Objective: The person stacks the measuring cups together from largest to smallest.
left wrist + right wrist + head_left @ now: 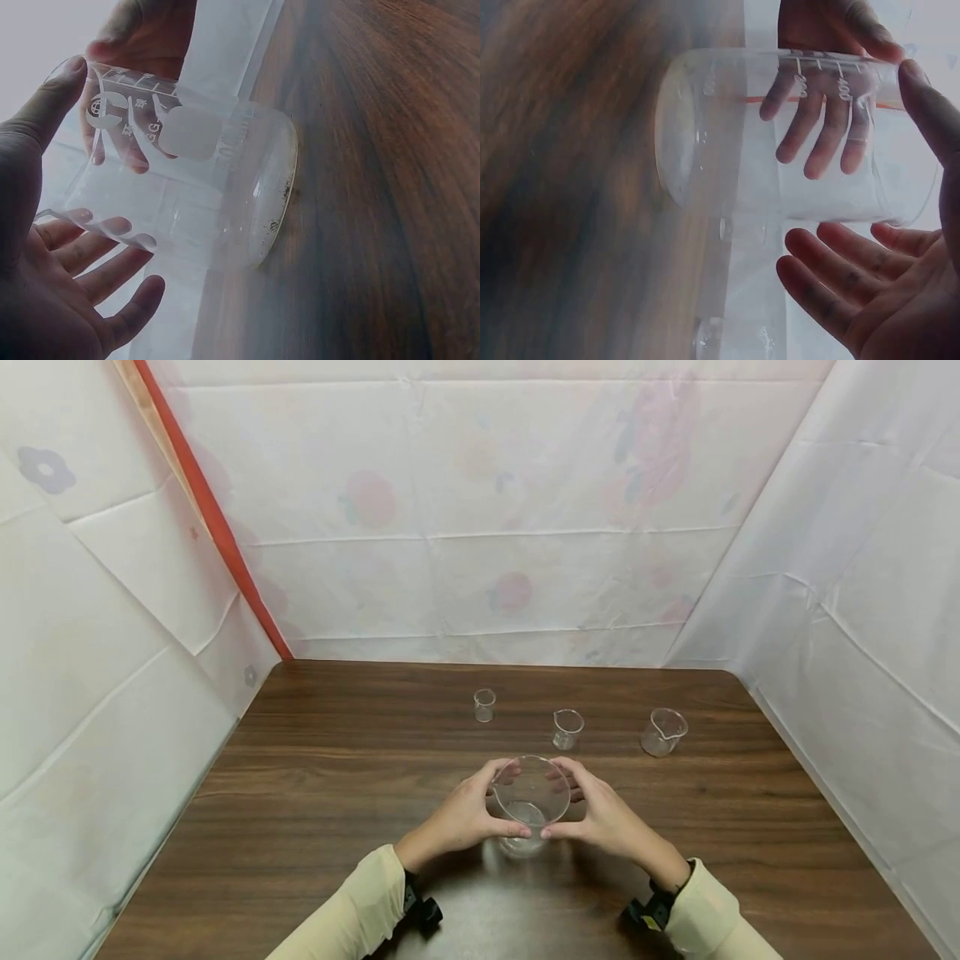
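Note:
A large clear glass beaker (527,814) is upright between both hands, near the middle of the table. My left hand (467,810) grips its left side by the rim, thumb at the front and fingers toward the back. On the opposite side my right hand (611,814) holds it the same way, the two thumb tips nearly meeting. White printed marks show on the beaker wall (191,135) in the left wrist view, and scale lines in the right wrist view. Its base is close to the wood; I cannot tell whether it touches.
Behind the hands stand three smaller glass beakers: the smallest (484,706) at the left, a slightly bigger one (567,731) in the middle, and a wider one (663,732) at the right. The brown wooden table (315,793) is bordered by white patterned sheets (450,577).

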Motion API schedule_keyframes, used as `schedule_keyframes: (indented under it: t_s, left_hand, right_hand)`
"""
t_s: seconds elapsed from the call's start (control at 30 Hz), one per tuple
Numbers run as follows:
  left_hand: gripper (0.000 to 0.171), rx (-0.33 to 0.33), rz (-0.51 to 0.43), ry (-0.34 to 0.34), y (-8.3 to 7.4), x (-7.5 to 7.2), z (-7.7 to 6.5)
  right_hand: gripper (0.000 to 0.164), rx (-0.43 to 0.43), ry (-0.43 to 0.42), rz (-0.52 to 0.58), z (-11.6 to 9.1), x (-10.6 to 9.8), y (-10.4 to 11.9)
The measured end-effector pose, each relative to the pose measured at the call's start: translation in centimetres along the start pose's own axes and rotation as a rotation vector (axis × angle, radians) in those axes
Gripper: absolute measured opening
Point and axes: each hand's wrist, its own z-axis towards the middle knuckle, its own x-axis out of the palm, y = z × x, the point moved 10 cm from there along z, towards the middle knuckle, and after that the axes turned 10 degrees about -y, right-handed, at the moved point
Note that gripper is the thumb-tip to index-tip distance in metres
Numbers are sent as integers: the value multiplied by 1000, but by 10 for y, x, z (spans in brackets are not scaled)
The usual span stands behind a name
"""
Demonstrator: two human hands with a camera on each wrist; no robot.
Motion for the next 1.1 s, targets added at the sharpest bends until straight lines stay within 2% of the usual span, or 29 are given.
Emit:
schedule_keyframes:
  t_s: [0.2,0.4,0.6,0.83,1.1]
  left_hand:
    - [91,-11,-22,8,1,0,1]
    - [91,-17,-39,19,2,1,2]
    - [91,-27,-34,21,4,3,1]
    - [90,-18,-65,18,4,1,1]
    - [91,-30,-60,27,6,2,1]
  right_hand:
    - [91,3,61,-31,1,-5,-2]
    - [90,-35,116,-91,3,-9,-1]
    - [83,-55,160,-205,6,-15,-4]
    - [68,-43,201,-283,13,-25,-11]
    - [61,-44,184,-347,20,-36,-16]
